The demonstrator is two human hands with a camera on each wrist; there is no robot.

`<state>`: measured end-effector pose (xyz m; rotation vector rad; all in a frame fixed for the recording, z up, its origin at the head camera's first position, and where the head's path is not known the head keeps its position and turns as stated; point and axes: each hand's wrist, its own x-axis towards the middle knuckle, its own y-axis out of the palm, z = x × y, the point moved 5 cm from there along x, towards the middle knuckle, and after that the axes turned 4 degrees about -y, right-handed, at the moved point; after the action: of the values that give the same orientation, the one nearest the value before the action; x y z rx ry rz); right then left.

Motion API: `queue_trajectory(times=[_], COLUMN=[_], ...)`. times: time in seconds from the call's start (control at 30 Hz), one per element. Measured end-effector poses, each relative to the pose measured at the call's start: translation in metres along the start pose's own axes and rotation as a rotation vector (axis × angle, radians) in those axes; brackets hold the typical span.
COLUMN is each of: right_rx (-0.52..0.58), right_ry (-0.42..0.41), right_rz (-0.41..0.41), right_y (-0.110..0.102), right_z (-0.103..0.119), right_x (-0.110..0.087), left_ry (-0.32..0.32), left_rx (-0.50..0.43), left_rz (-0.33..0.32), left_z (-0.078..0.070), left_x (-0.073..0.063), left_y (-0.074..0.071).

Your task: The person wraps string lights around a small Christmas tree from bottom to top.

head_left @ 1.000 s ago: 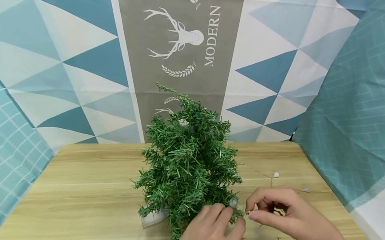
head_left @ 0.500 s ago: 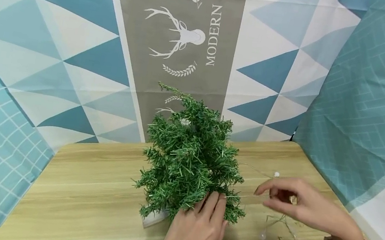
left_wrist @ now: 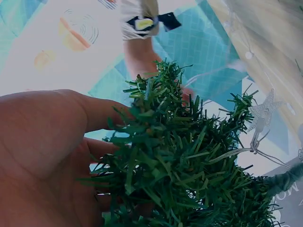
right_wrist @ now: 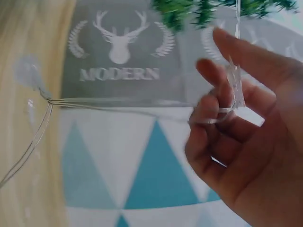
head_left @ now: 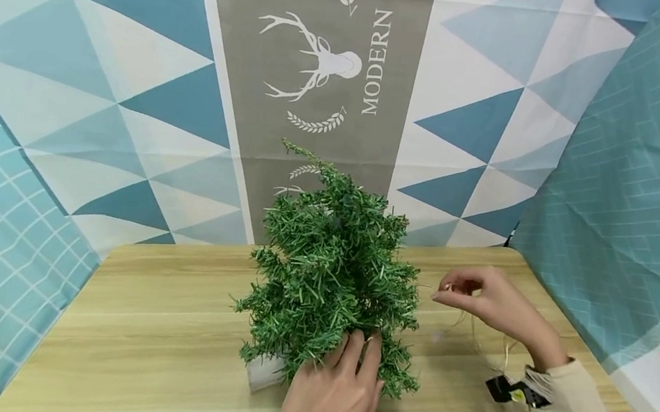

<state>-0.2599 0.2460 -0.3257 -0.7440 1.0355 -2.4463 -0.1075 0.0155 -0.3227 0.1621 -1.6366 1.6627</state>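
A small green artificial Christmas tree (head_left: 328,262) stands on the table. My left hand (head_left: 335,397) reaches into its lower front branches in the head view. In the left wrist view, the fingers curl behind a green branch (left_wrist: 161,156), and the foliage hides their tips. To the right of the tree, my right hand (head_left: 490,302) holds a thin string of lights (right_wrist: 235,90). Its clear wire passes through the curled fingers in the right wrist view and runs up toward the branches. A clear star light (left_wrist: 264,111) hangs by the tree in the left wrist view.
The wooden table (head_left: 149,321) carries the tree's pale base (head_left: 265,371) at left front. Loose wire with a blurred clear light (right_wrist: 28,71) trails from the right hand. A patterned cloth (head_left: 325,57) hangs behind the table. A black strap (head_left: 515,392) circles the right wrist.
My right hand has moved away from the lower branches, rightward and then up toward the back, drawing the light string with it. My left hand has shifted left and deeper into the branches.
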Motion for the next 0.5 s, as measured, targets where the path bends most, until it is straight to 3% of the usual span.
queue_trajectory(times=[0.1,0.17,0.37,0.5], right_rx=[0.108,0.153,0.168,0.062], right_ry=[0.003,0.008,0.048,0.058], right_rz=[0.129,0.172,0.174,0.181], right_y=[0.014,0.021,0.036,0.044], right_z=[-0.017,-0.029,-0.058,-0.065], right_x=[0.014,0.022,0.037,0.046], left_ry=[-0.011,-0.012,0.002,0.01], left_rx=[-0.001,0.001,0.004,0.017], left_rz=[0.011,0.015,0.024,0.023], left_z=[0.002,0.003,0.003,0.002], left_x=[-0.001,-0.002,-0.004,-0.005], left_y=[0.0,0.0,0.001,0.002])
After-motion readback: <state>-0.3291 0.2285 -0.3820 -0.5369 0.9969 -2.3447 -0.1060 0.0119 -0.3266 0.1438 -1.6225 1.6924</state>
